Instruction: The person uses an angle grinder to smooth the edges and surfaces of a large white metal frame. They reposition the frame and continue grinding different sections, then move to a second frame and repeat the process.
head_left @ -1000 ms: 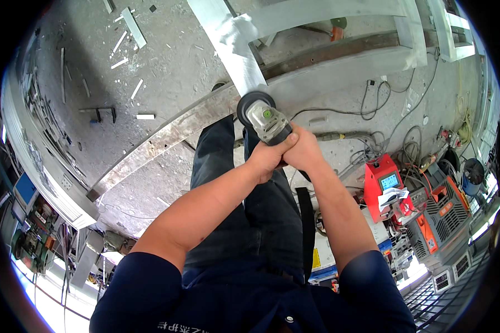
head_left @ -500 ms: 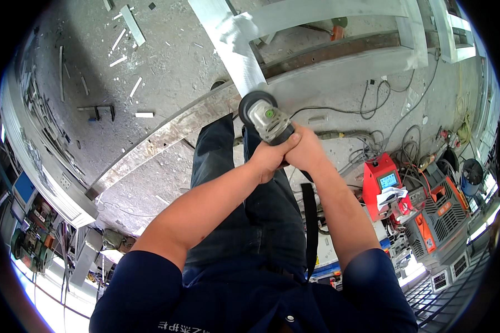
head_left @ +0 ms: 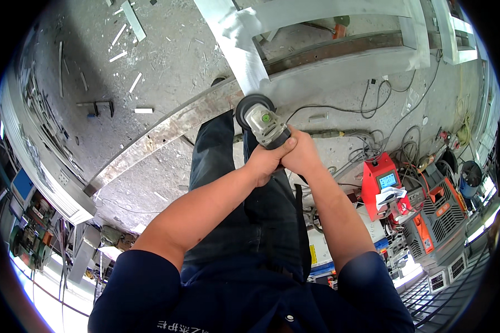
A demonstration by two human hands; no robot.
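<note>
An angle grinder (head_left: 265,123) with a silver head and dark round disc is held out in front of my legs. My left hand (head_left: 265,162) is closed around its body from the left. On the other side, my right hand (head_left: 304,151) grips it too, the two hands pressed together; the handle is mostly hidden by them. The disc lies at the near end of a shiny metal bar (head_left: 244,61), part of a welded metal frame (head_left: 328,16). Whether the disc touches the metal, I cannot tell.
A rusty steel beam (head_left: 166,132) runs under the frame. Cables (head_left: 366,111) cross the floor at right, near a red machine with a screen (head_left: 379,186) and a grey-orange case (head_left: 439,213). Metal offcuts (head_left: 133,22) and a clamp (head_left: 103,108) lie at left, beside stacked profiles (head_left: 50,172).
The grinder and both hands have shifted slightly left. The frame appears a little farther right in the view. Both hands keep their grip.
</note>
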